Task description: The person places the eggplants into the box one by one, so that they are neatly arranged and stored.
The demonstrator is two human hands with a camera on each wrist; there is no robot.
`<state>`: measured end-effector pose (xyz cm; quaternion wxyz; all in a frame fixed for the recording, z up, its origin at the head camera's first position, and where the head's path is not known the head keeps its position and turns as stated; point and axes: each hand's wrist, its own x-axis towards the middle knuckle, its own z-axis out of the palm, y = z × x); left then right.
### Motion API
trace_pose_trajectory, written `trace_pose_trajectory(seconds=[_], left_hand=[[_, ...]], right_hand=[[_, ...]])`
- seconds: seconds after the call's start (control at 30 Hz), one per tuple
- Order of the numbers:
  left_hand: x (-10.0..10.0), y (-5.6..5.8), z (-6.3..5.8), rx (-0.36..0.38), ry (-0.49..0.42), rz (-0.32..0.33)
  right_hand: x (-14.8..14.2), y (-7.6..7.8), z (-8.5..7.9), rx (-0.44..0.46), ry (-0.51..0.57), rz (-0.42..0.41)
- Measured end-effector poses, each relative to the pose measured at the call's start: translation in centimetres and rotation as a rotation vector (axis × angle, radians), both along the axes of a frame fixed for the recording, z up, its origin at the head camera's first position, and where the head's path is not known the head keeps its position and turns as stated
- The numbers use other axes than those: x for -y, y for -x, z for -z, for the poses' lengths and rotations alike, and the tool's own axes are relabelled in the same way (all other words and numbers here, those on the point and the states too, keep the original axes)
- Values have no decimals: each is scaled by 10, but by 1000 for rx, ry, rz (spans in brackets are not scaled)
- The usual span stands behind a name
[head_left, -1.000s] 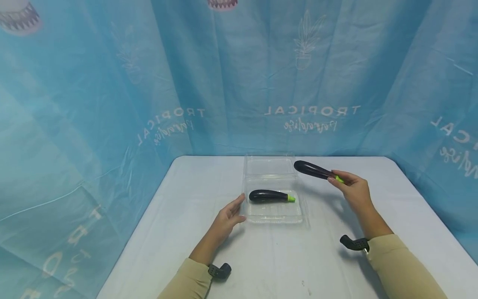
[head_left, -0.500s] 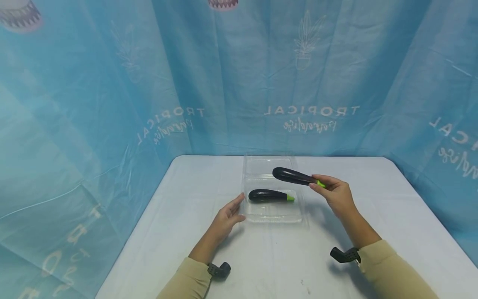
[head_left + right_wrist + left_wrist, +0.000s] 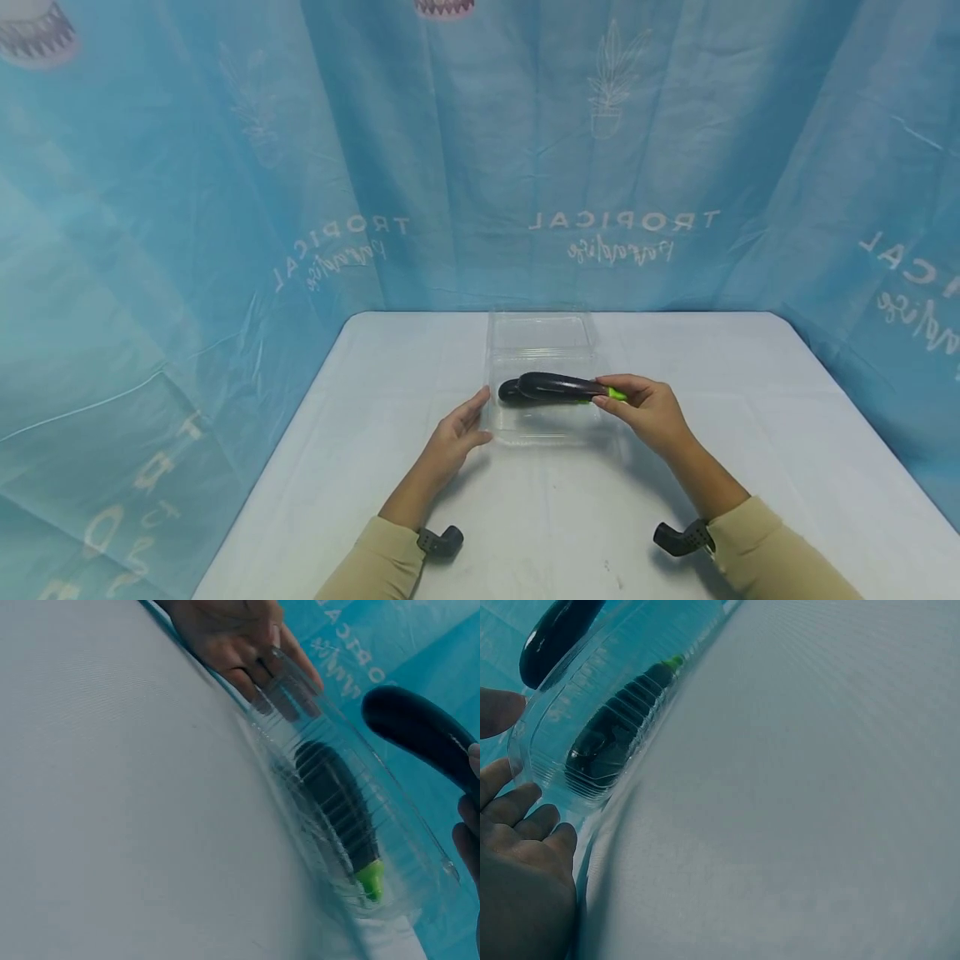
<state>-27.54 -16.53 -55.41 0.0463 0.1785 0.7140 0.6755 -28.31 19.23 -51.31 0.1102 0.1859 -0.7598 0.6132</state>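
Observation:
By its green stem end, my right hand (image 3: 654, 414) pinches a dark eggplant (image 3: 557, 387) between thumb and fingers, over a clear plastic clamshell container (image 3: 551, 437). A second eggplant (image 3: 615, 735) lies inside the container's near half, mostly covered by the held one in the head view. The right wrist view has the held eggplant above the container wall, apart from the one inside. At the container's left side, my left hand (image 3: 454, 437) rests its fairly straight fingers against the wall, thumb spread near the front corner.
The container's lid (image 3: 542, 332) lies folded back toward the far edge of the white table (image 3: 390, 375). A blue printed curtain (image 3: 480, 167) hangs right behind the table and along both sides.
My right hand has brought its eggplant leftward and down from the right of the container to over the one inside. My left hand has stayed at the container's left side.

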Motion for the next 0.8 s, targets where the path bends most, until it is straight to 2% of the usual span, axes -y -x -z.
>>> trace_pose_trajectory(seconds=[0.3, 0.8], left_hand=[[0, -1, 0, -2, 12, -7], [-1, -1, 1, 4, 6, -14]], right_hand=[[6, -7, 5, -65, -116, -45], [12, 2, 13, -258, -337, -97]])
